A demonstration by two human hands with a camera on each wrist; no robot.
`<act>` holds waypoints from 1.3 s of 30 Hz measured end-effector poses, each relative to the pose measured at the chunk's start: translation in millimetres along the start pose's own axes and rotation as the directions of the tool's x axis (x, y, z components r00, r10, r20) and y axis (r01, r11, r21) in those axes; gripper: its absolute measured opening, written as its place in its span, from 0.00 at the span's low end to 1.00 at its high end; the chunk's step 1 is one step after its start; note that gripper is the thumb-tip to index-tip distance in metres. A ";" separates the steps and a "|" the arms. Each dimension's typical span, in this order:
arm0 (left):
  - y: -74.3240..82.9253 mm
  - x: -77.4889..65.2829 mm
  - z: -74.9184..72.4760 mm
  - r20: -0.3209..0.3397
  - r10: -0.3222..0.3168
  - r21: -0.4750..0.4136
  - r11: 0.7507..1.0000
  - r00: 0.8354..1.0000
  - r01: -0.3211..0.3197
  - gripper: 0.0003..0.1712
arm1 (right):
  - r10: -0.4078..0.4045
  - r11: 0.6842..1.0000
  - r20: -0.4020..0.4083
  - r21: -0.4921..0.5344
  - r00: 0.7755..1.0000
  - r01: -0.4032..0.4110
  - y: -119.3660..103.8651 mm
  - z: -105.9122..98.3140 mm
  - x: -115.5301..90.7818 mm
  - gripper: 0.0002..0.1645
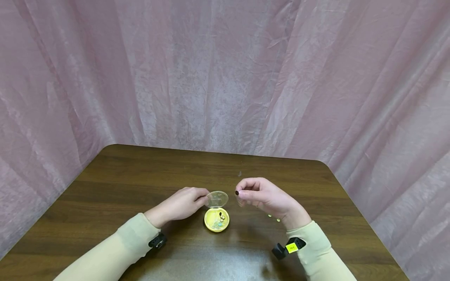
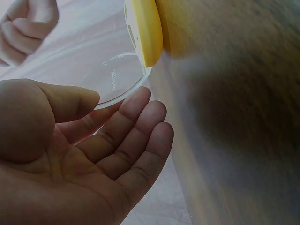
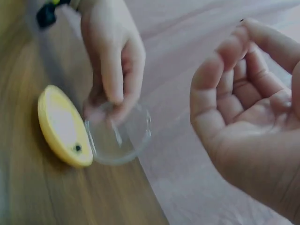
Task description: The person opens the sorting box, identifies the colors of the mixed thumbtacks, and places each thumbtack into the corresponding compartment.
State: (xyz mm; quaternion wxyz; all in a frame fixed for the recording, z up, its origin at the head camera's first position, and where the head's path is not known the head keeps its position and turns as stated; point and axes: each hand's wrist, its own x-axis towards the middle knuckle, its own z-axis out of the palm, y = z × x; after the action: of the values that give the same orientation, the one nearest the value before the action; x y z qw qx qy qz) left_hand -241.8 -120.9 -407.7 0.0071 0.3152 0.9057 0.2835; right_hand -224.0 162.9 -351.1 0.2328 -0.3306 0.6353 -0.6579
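A small round yellow case (image 1: 209, 223) lies on the table with its clear hinged lid (image 1: 218, 198) raised. My left hand (image 1: 184, 203) pinches the left edge of that lid between thumb and index finger, the other fingers spread loosely below in the left wrist view. Inside the case are several tiny pieces: a dark one (image 1: 220, 214), some pale gold and some teal. To the right of the lid and above the table, my right hand (image 1: 261, 196) pinches a small dark round piece (image 1: 237, 192) between thumb and index fingertip. Only its edge shows in the right wrist view.
Two tiny yellowish pieces (image 1: 278, 220) lie on the brown wooden table (image 1: 158, 164) beneath the right hand. A pink curtain (image 1: 211, 78) hangs behind the table's far edge. Black bands sit on both wrists.
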 end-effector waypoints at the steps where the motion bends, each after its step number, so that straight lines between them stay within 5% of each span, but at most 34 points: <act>1: 0.0 0.0 0.1 0.000 0.000 0.000 1.000 1.000 0.000 0.10 | -0.033 0.998 0.045 0.063 0.998 0.030 -1.3 1.6 0.2 0.05; 9: 1.4 -0.2 -0.2 -0.003 0.002 0.001 1.000 1.000 -0.002 0.10 | -0.191 0.947 0.237 0.299 0.953 0.115 -11.3 16.3 1.1 0.12; 22: 1.6 0.0 0.0 0.011 -0.005 -0.006 1.000 1.000 0.005 0.11 | -0.234 0.924 0.280 0.360 0.931 0.124 -16.3 22.1 0.4 0.11; 27: 1.8 0.3 0.1 0.008 0.000 0.005 1.000 1.000 0.000 0.11 | -0.174 0.958 0.208 0.261 0.963 0.116 -14.9 17.0 -1.7 0.11; 31: 1.8 0.6 0.7 0.001 0.006 0.006 1.000 1.000 -0.006 0.10 | 0.006 0.997 0.014 -0.074 1.000 -0.005 -11.3 15.4 -1.5 0.04; 32: 1.7 0.6 0.9 0.000 0.007 0.004 1.000 1.000 -0.007 0.10 | 0.048 0.981 -0.038 -0.187 0.998 -0.054 -9.9 16.1 -0.5 0.05; 34: 1.5 0.8 1.0 -0.002 0.007 0.001 1.000 1.000 -0.007 0.10 | 0.097 0.900 -0.130 -0.411 0.987 -0.142 -6.5 18.9 2.3 0.07; 39: 1.6 1.0 0.4 0.004 0.003 0.002 1.000 1.000 -0.003 0.10 | 0.043 0.539 -0.236 -0.812 0.971 -0.222 5.9 28.7 9.5 0.03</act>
State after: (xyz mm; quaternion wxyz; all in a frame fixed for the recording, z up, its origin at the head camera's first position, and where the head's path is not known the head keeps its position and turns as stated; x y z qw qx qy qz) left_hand -241.7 -119.1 -407.0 0.0081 0.3171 0.9055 0.2817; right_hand -210.1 135.8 -356.4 0.0365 -0.2884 0.9130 -0.2862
